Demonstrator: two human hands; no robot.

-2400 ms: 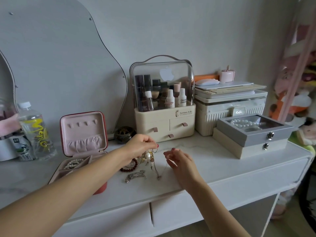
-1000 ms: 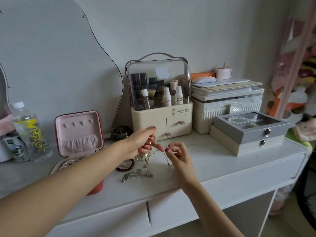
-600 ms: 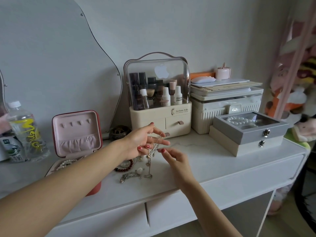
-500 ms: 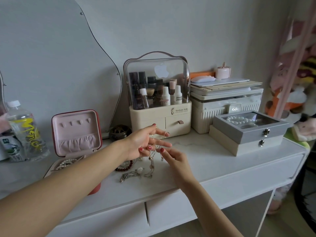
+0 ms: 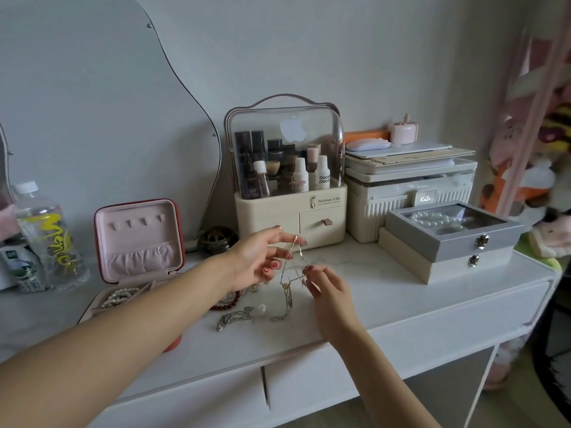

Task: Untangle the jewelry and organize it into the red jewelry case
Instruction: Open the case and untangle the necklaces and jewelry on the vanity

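**Holding a tangled chain above the dresser top**

Stretching between both hands, a thin chain (image 5: 293,267) hangs in loops over the white dresser top (image 5: 386,291), just in front of the cream makeup organizer (image 5: 290,217). The left hand (image 5: 256,261) is raised in front of the organizer's drawers, with the chain draped over its spread fingers and pinched near the fingertips. The right hand (image 5: 327,288) sits lower and slightly to the right, thumb and forefinger pinched on another part of the same chain. The hands are close together but not touching. The chain's lower end trails down onto the dresser top.

In front of the organizer and under the hands lie more pieces: a silver chain (image 5: 234,318) in a small heap, a dark red bead bracelet (image 5: 228,301) partly hidden by the left wrist, and a small white piece (image 5: 261,310) beside the silver chain.

Left of the organizer stands the red jewelry case (image 5: 139,242), open, its pink-lined lid upright. A string of pearls (image 5: 119,296) lies in its tray, and the left forearm crosses over the front of the case. A dark round ornament (image 5: 216,239) sits between the case and the organizer. Further left of the case is a clear water bottle (image 5: 46,239).

Right of the organizer stand a ribbed white box (image 5: 411,193) stacked with flat items and, in front of it, a gray glass-topped box (image 5: 454,233) on a beige one.
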